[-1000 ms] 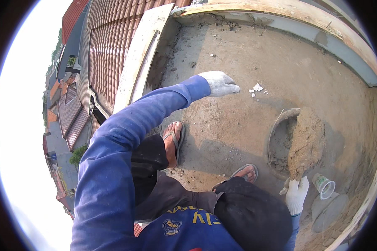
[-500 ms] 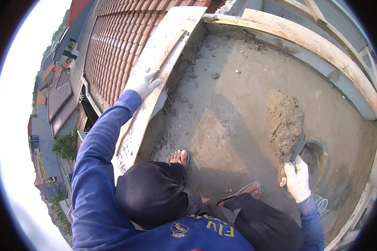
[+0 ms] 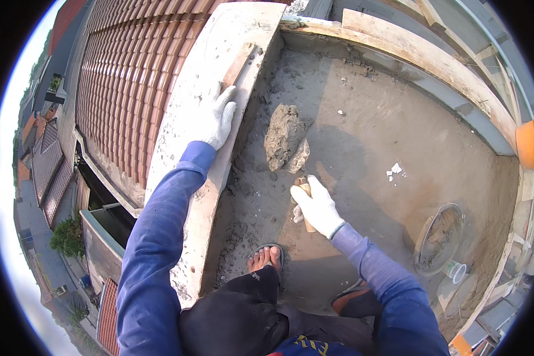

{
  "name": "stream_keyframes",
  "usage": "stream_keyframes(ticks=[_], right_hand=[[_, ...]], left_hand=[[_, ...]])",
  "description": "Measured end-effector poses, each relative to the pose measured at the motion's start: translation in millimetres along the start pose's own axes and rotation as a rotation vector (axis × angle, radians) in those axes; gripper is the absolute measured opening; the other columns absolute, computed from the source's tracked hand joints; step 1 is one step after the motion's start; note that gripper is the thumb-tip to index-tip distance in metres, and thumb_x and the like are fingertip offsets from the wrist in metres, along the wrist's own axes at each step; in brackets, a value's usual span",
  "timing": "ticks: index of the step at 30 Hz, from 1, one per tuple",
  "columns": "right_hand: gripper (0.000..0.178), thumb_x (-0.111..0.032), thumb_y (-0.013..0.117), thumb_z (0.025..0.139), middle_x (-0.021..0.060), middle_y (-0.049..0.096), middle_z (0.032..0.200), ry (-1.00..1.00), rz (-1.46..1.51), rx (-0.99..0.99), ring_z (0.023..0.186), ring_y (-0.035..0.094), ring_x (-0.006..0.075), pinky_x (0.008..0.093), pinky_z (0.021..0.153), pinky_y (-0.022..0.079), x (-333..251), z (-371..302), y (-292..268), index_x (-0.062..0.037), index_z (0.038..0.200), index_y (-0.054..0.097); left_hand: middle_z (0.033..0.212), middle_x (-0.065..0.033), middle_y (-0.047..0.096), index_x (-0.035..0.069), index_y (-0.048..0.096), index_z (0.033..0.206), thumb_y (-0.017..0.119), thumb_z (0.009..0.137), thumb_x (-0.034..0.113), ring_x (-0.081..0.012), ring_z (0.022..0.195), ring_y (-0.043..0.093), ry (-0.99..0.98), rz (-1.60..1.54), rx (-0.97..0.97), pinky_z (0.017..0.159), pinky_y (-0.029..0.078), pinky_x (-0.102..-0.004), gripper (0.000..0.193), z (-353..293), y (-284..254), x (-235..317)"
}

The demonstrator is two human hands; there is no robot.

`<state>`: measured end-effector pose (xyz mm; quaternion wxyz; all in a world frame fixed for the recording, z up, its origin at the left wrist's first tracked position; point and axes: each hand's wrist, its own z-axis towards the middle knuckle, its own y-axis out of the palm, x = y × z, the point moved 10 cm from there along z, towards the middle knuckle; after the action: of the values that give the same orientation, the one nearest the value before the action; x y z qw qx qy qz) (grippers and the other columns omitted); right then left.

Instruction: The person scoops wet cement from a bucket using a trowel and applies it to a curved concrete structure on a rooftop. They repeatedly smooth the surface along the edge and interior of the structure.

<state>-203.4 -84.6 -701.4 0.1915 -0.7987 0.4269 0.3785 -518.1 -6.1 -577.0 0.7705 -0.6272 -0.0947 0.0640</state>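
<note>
A loaded trowel [image 3: 301, 155] has swung across from the bucket [image 3: 422, 244] to beside the pale ledge [image 3: 175, 136].
From here I see the right hand [image 3: 319, 207] clamped around its handle, well apart from the left hand [image 3: 218, 115], which lies on the ledge, fingers extended, as it did half a second ago; the trowel's long axis runs away from the person, its blade and mortar [image 3: 283, 135] pointing forward and slightly left, though its height above the floor [image 3: 362, 196] is hard to judge.
</note>
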Motion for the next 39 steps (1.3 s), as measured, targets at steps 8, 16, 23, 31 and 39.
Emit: stream_keyframes(ticks=[8,16,23,31,39], right_hand=[[0.042,-0.038,0.071,0.105,0.0282,0.078,0.106,-0.060,-0.451,0.262,0.100,0.077,0.0492,0.0586,0.086,0.061,-77.9,91.4,82.6,-0.0037,0.123,0.056],[0.036,-0.030,0.071,0.103,0.0239,0.077,0.096,-0.296,-0.653,0.367,0.091,0.077,0.0467,0.0571,0.078,0.061,-126.3,65.0,88.7,-0.0033,0.121,0.055],[0.038,-0.037,0.070,0.106,0.0227,0.075,0.090,-0.213,-0.511,0.229,0.081,0.077,0.0454,0.0567,0.072,0.061,-97.1,33.1,71.6,-0.0046,0.121,0.056],[0.045,-0.039,0.067,0.105,0.0291,0.076,0.122,-0.060,-0.481,0.189,0.118,0.075,0.0465,0.0578,0.101,0.060,-127.3,140.9,50.4,-0.0011,0.128,0.059],[0.036,-0.032,0.068,0.105,0.0275,0.077,0.100,-0.263,-0.613,0.260,0.096,0.077,0.0491,0.0596,0.084,0.061,-161.6,103.8,52.5,-0.0018,0.122,0.057]], left_hand=[[0.165,-0.0194,0.056,0.020,0.070,0.152,0.062,0.110,0.032,-0.0453,0.154,0.047,0.019,-0.019,0.041,0.131,0.033,-0.0564,0.044,-1.2,9.2,-15.8],[0.166,-0.0257,0.053,0.016,0.068,0.153,0.064,0.108,0.024,-0.0470,0.155,0.047,0.044,-0.110,0.029,0.132,0.032,-0.0552,0.046,1.9,18.1,-15.0],[0.166,-0.0210,0.053,0.017,0.070,0.150,0.066,0.105,0.021,-0.0427,0.153,0.048,0.061,-0.152,0.066,0.129,0.035,-0.0540,0.045,-3.3,25.6,-31.9],[0.165,-0.0219,0.054,0.016,0.069,0.151,0.066,0.105,0.020,-0.0443,0.151,0.050,0.072,-0.093,0.059,0.128,0.035,-0.0541,0.046,2.0,23.8,-17.6],[0.165,-0.0232,0.054,0.013,0.068,0.152,0.064,0.105,0.019,-0.0442,0.153,0.048,0.054,-0.143,0.045,0.130,0.033,-0.0568,0.047,-0.2,27.6,-19.6]])
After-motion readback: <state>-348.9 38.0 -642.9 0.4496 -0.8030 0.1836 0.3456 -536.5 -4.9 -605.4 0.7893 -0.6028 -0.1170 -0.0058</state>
